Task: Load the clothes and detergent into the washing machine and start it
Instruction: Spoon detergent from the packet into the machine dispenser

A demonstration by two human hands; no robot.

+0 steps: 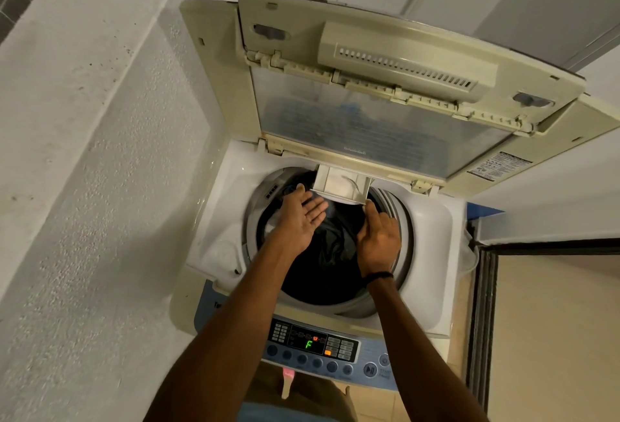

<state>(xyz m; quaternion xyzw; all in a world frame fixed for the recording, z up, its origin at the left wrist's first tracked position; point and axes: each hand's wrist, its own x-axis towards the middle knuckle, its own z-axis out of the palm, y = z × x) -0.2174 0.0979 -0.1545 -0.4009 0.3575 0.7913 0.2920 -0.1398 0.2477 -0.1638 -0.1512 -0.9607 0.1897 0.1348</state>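
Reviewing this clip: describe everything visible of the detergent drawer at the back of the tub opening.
The detergent drawer is a small, shallow tray of cream plastic, yellowed like the lid above it. It is pulled out from the rear rim of the washing machine and overhangs the dark clothes in the drum. Its inside looks pale, with a curved divider towards the right. The right hand touches its front right corner with the index finger; the left hand, open, sits just left of it.

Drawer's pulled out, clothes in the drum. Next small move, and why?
Probably push the drawer shut: right hand has a finger at its front edge, left hand is open and empty, dark clothes already fill the drum, and the panel is lit.
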